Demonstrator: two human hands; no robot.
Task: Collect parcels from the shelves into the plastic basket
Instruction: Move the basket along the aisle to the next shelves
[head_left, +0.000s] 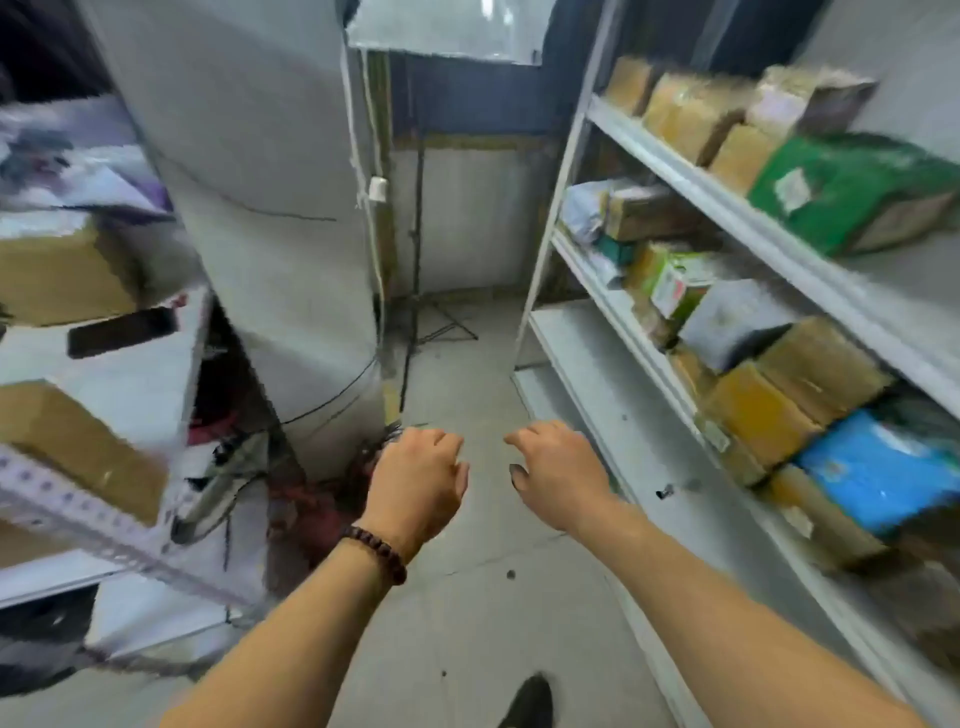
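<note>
- My left hand (415, 480) hovers above the floor (467, 613), fingers loosely curled, holding nothing.
- My right hand (563, 470), fingers drooping and empty, is near the shelf (631, 332) of parcels (763, 410).

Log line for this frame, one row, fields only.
stage: pre-pick | left hand: empty, loosely curled | right hand: empty, loosely curled | parcels: on right shelf | basket: not in view

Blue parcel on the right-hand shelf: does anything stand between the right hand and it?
Nothing visible does. The right hand hovers empty in the aisle, and the blue parcel lies at the open front of the shelf.
</note>
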